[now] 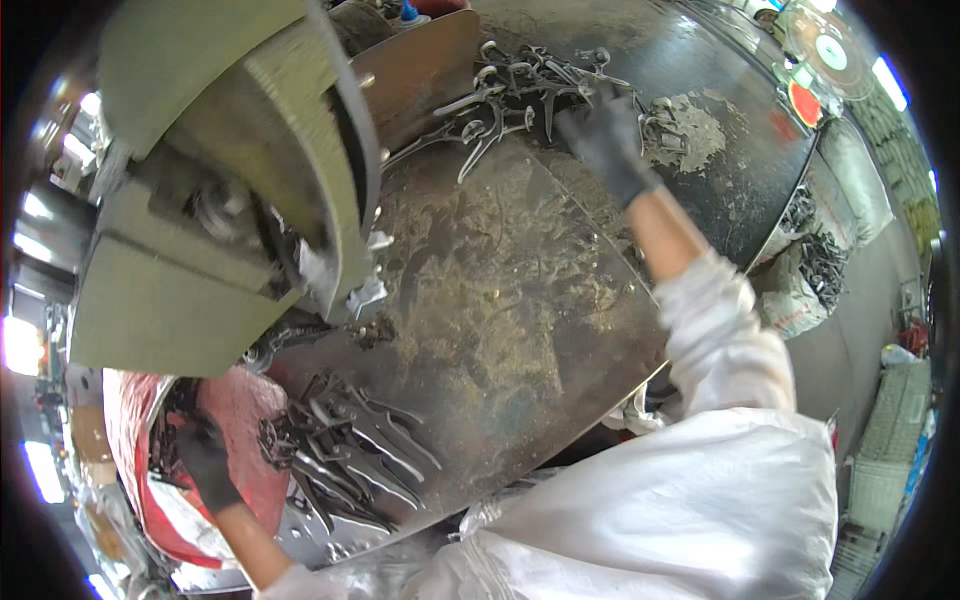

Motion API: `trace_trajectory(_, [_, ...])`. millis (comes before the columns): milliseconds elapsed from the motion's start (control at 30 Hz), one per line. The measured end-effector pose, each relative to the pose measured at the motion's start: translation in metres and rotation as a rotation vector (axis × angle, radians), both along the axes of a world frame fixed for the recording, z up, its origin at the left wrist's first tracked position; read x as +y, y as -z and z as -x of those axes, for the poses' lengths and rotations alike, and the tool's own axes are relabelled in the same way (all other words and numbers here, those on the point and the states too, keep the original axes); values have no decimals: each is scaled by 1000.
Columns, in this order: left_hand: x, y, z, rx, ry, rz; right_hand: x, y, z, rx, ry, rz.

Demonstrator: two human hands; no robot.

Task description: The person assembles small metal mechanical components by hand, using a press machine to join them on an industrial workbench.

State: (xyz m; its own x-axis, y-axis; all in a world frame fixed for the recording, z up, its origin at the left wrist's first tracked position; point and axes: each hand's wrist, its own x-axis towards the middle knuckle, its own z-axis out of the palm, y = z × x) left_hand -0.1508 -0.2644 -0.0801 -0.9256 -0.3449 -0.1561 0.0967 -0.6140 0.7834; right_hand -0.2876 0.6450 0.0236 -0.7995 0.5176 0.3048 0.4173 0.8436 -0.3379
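My right hand (608, 150), in a dark glove, is over the far side of the metal table (480, 270). Its thumb and fingers look apart, though slightly blurred, next to a loose heap of grey metal lever-shaped parts (515, 85). A few similar parts (662, 130) lie just to its right. My left hand (207, 468), also gloved, reaches into a red and white sack (245, 410) at the lower left. Dark metal pieces show around it inside the sack, and its fingertips are hard to make out. Beside the sack lies a bunch of long plier-like metal handles (350, 455).
A large green machine (190, 240) with a curved guard rises at the left above the table. Behind it stands a brown metal plate (425, 75). Open white sacks of metal parts (822, 270) are beyond the table's right edge. A round fan (828, 50) stands at the far right.
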Motion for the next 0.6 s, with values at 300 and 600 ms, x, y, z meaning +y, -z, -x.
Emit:
trace_trajectory(300, [319, -99, -108, -274, 423, 499, 177, 93, 9, -82, -226, -154])
trace_trajectory(600, [503, -119, -98, -354, 724, 507, 22, 103, -68, 147, -546, -17])
